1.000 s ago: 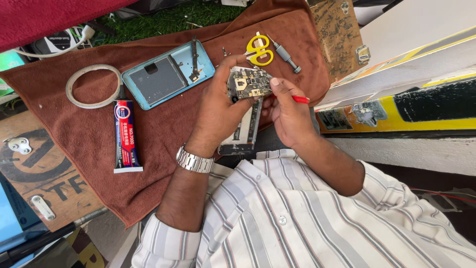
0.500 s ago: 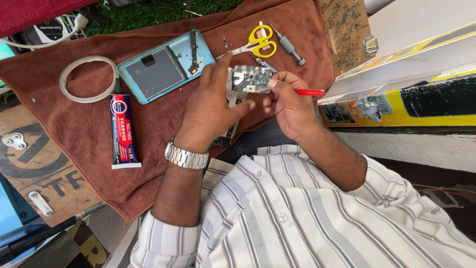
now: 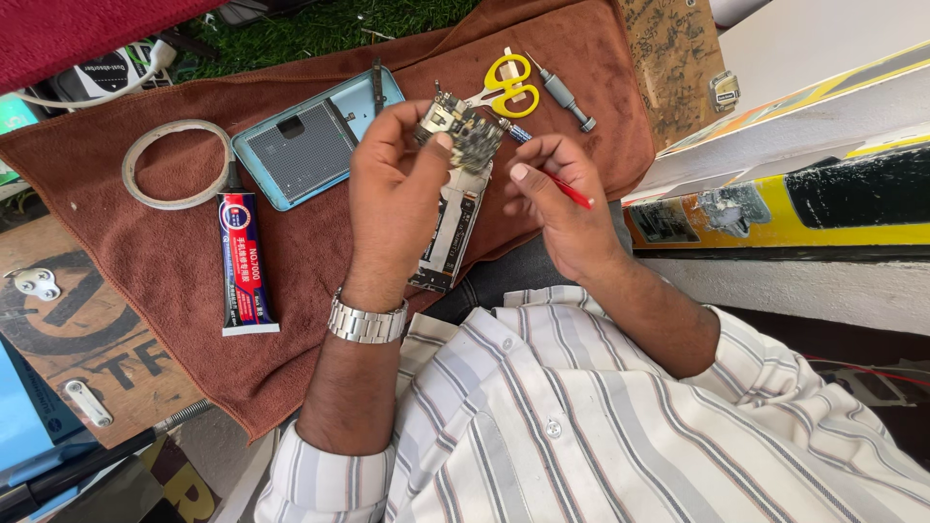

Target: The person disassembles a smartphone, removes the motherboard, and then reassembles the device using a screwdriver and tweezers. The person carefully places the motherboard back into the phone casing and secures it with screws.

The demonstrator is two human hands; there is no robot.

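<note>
His left hand (image 3: pixel 392 194) pinches a small circuit board (image 3: pixel 457 131), long axis running left to right above the brown cloth (image 3: pixel 174 261); right hand (image 3: pixel 562 208) clasps a red tool (image 3: pixel 572 194).

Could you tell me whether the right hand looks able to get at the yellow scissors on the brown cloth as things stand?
Probably yes: the yellow scissors lie uncovered just beyond the right hand, with nothing between, though its fingers already pinch a thin red tool.
</note>
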